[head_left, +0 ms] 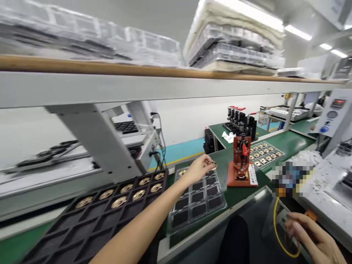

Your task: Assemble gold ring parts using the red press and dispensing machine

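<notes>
My left hand (198, 170) reaches over the far end of a clear plastic tray (222, 203) with dark square compartments. Its fingertips pinch a small ring-shaped metal part (213, 165). Another gold part (182, 172) lies in the tray's far left corner. Left of it, a black compartment tray (96, 220) holds several gold ring parts (119, 202) in its far rows. At the lower right, my right hand (316, 236) has curled fingers beside a looped yellow cord (275, 220); whatever is between them is too blurred to name.
A red-brown toggle press (238, 172) stands right of the clear tray, with a filled parts tray (265, 154) behind it. Overhead runs a shelf (165, 86) stacked with packed trays. A control box (334, 113) is at the right; several black clamps (239, 121) stand farther back.
</notes>
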`<state>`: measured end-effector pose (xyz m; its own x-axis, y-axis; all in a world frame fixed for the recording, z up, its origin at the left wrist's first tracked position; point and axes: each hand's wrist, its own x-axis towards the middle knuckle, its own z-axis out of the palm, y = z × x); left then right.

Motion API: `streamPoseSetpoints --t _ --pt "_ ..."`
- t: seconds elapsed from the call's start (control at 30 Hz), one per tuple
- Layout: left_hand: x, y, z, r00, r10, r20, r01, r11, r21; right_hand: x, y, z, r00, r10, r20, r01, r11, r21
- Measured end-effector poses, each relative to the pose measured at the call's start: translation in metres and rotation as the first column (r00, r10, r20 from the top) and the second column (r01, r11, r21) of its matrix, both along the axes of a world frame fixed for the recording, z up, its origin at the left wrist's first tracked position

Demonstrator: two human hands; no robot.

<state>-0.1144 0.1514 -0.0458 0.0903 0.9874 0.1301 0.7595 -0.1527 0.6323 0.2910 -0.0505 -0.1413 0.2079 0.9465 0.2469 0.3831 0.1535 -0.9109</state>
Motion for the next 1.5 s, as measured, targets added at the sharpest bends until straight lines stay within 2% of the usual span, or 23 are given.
streamPoseSetpoints --t 0.03,0.07,0.1,0.13,0.2,0.27,0.3,0.33,0.37,0.43,0.57,0.73,0.8,0.83,0.93,1.0,1.07,1.17,1.23,1.33,1.4,1.5 --pt "0.024 -0.015 0.006 0.992 -0.109 0.062 0.107 0.994 0.032 -0.004 0.002 0.010 0.998 0.046 -0.031 -0.047 0.999 -0.027" --pt "0.048 -0.030 0.011 0.934 -0.301 0.194 0.291 0.954 0.078 -0.009 0.005 0.022 0.994 0.092 -0.063 -0.094 0.995 -0.035" --pt "0.073 -0.045 0.016 0.854 -0.449 0.264 0.425 0.893 0.145 -0.014 0.007 0.034 0.987 0.130 -0.094 -0.132 0.991 -0.016" --pt "0.097 -0.059 0.020 0.792 -0.555 0.255 0.504 0.830 0.241 -0.018 0.008 0.047 0.978 0.167 -0.121 -0.166 0.986 0.024" --pt "0.139 -0.081 0.025 0.677 -0.728 0.113 0.607 0.638 0.475 -0.022 0.009 0.072 0.965 0.213 -0.154 -0.197 0.974 0.112" --pt "0.172 -0.092 0.026 0.574 -0.812 -0.103 0.663 0.387 0.641 -0.019 0.005 0.092 0.966 0.224 -0.128 -0.206 0.968 0.143" --pt "0.187 -0.094 0.026 0.527 -0.827 -0.197 0.680 0.272 0.680 -0.015 0.002 0.099 0.973 0.211 -0.096 -0.196 0.970 0.147" --pt "0.199 -0.095 0.026 0.489 -0.829 -0.270 0.692 0.181 0.699 -0.010 -0.003 0.105 0.981 0.186 -0.058 -0.176 0.973 0.149" --pt "0.211 -0.095 0.026 0.464 -0.825 -0.322 0.698 0.117 0.706 -0.003 -0.008 0.108 0.988 0.152 -0.021 -0.147 0.977 0.155" --pt "0.232 -0.095 0.027 0.434 -0.816 -0.381 0.708 0.048 0.705 0.012 -0.020 0.111 0.997 0.075 0.030 -0.079 0.980 0.180" --pt "0.279 -0.106 0.035 0.343 -0.828 -0.444 0.736 -0.057 0.675 0.044 -0.046 0.103 0.992 -0.088 0.096 0.065 0.973 0.221" --pt "0.356 -0.131 0.038 0.136 -0.884 -0.447 0.778 -0.184 0.600 0.090 -0.092 0.098 0.918 -0.345 0.194 0.289 0.919 0.267" --pt "0.396 -0.136 0.040 0.097 -0.905 -0.414 0.784 -0.187 0.592 0.114 -0.114 0.100 0.851 -0.467 0.238 0.398 0.871 0.288" --pt "0.418 -0.135 0.042 0.097 -0.917 -0.387 0.794 -0.163 0.586 0.128 -0.126 0.101 0.810 -0.530 0.252 0.458 0.839 0.293" --pt "0.492 -0.126 0.060 0.164 -0.937 -0.308 0.875 -0.006 0.484 0.167 -0.161 0.109 0.688 -0.677 0.261 0.615 0.735 0.285" --pt "0.543 -0.117 0.074 0.221 -0.922 -0.319 0.944 0.120 0.308 0.187 -0.181 0.116 0.628 -0.729 0.273 0.674 0.684 0.279" --pt "0.589 -0.110 0.086 0.201 -0.914 -0.351 0.970 0.137 0.199 0.198 -0.198 0.122 0.588 -0.755 0.289 0.701 0.655 0.283" --pt "0.640 -0.102 0.091 0.129 -0.912 -0.389 0.991 0.128 0.029 0.202 -0.218 0.126 0.541 -0.792 0.283 0.744 0.608 0.277" --pt "0.661 -0.098 0.089 0.087 -0.909 -0.407 0.988 0.130 -0.079 0.204 -0.227 0.125 0.523 -0.810 0.265 0.766 0.583 0.271" --pt "0.678 -0.097 0.086 0.060 -0.901 -0.429 0.977 0.141 -0.159 0.213 -0.231 0.120 0.530 -0.815 0.236 0.773 0.578 0.262" --pt "0.683 -0.100 0.087 0.060 -0.896 -0.439 0.974 0.150 -0.172 0.226 -0.223 0.117 0.556 -0.800 0.227 0.761 0.600 0.247" --pt "0.679 -0.107 0.093 0.090 -0.900 -0.426 0.978 0.160 -0.132 0.253 -0.195 0.115 0.629 -0.741 0.234 0.709 0.670 0.218"
